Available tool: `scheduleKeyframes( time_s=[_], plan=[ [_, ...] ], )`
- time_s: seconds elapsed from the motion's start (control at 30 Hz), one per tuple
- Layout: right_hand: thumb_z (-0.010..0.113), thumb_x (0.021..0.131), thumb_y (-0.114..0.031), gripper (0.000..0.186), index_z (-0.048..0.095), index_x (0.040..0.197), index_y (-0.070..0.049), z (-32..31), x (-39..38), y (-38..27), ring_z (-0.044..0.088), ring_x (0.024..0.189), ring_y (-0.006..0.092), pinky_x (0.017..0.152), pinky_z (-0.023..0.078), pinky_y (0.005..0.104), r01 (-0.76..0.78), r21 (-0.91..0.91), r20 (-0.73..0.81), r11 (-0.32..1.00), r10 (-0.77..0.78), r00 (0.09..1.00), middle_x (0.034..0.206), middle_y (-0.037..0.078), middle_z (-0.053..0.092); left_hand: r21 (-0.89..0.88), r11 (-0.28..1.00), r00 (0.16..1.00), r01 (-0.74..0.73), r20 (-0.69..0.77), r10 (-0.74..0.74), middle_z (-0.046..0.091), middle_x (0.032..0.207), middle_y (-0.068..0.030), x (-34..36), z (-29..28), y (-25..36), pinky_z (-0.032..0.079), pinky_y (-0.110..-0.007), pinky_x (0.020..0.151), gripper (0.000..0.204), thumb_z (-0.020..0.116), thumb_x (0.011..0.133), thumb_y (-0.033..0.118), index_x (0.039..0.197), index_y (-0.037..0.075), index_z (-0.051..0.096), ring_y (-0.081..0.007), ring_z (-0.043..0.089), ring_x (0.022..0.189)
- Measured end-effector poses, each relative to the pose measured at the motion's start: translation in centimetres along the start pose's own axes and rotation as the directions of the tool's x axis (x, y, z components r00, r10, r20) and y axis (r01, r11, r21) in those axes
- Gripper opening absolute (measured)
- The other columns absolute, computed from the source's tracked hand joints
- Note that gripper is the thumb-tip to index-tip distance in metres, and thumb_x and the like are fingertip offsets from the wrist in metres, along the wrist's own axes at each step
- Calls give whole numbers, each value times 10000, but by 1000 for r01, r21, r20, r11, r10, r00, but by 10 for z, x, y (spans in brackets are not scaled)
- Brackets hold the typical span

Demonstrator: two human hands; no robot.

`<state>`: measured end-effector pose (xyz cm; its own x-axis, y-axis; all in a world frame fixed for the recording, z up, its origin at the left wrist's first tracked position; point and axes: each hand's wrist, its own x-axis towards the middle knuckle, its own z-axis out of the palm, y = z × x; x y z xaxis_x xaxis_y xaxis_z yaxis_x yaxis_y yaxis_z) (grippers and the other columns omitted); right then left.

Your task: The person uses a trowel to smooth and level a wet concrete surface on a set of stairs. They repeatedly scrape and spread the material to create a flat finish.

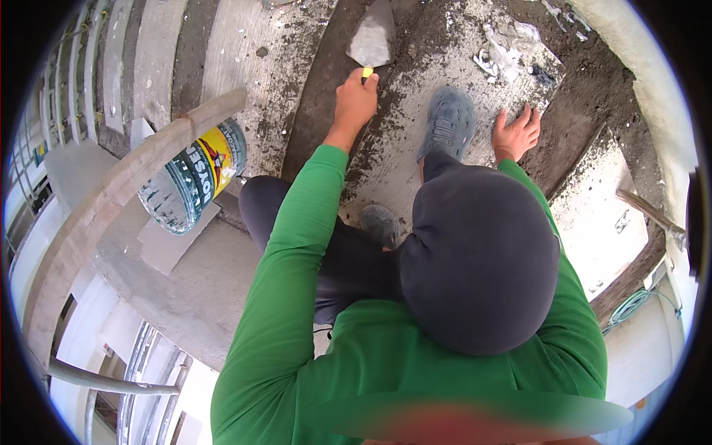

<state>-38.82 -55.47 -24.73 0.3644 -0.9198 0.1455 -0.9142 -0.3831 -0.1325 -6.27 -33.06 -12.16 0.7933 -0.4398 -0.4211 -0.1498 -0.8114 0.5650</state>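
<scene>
My left hand (355,102) grips the yellow-and-black handle (367,73) of a trowel (371,38), whose grey blade points away from me over a dark, mortar-streaked strip (322,96) of the step. My right hand (515,135) is open, fingers spread, at the dirt-covered edge of a pale speckled slab (404,83). Crumpled whitish scraps (512,50) lie on the slab beyond it. My foot in a grey clog (446,122) stands between my hands.
A paint bucket (169,193) sits at left behind a curved wooden rail (81,230). Steps (156,52) continue leftward beside metal railings. A curved wall (645,81) borders the right, with another slab (597,222), a stick (645,208) and coiled green cord (627,308).
</scene>
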Motion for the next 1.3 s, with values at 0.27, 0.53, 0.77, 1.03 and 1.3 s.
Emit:
scheduleKeyframes(
  time_s=[0.27,0.53,0.77,1.03,1.3],
  plan=[
    [597,1002,-646,784,463,1623,-186,-4,0,1,341,1574,375,1245,293,603,3,32,-8,999,-3,1000,1696,128,398,98,995,1000,29,-11,-28,761,1075,-314,-67,-14,-89,569,-564,956,457,671,1072,398,1388,68,677,-544,711,1104],
    [599,1004,-635,783,440,1635,-197,-2,-1,2,338,1578,373,1251,286,602,-8,14,8,1000,8,1000,1698,122,394,54,996,997,-64,-33,66,770,1022,-278,-5,-39,-32,578,-533,892,436,690,1062,407,1342,74,706,-508,737,1031],
    [588,1015,-641,778,438,1634,-193,-5,-1,-2,335,1576,371,1256,282,601,11,4,18,1000,-11,1000,1704,122,381,50,997,998,59,3,-59,749,1147,-331,-29,10,-51,552,-560,1005,471,686,1058,414,1390,79,686,-537,690,1186],
    [608,998,-637,781,449,1627,-202,-4,-4,5,336,1574,372,1255,280,602,-23,1,20,1000,23,1000,1703,119,383,90,995,999,-38,-14,40,767,1066,-315,6,-51,-19,580,-566,925,443,675,1070,395,1401,101,673,-524,730,1080],
    [617,998,-621,778,457,1624,-188,-2,2,1,347,1562,378,1248,287,606,-3,-11,10,1000,3,1000,1686,124,404,187,982,992,-39,128,15,752,1120,-336,-8,-3,-20,551,-628,977,439,654,1071,396,1430,143,650,-582,690,1111]
  ],
)
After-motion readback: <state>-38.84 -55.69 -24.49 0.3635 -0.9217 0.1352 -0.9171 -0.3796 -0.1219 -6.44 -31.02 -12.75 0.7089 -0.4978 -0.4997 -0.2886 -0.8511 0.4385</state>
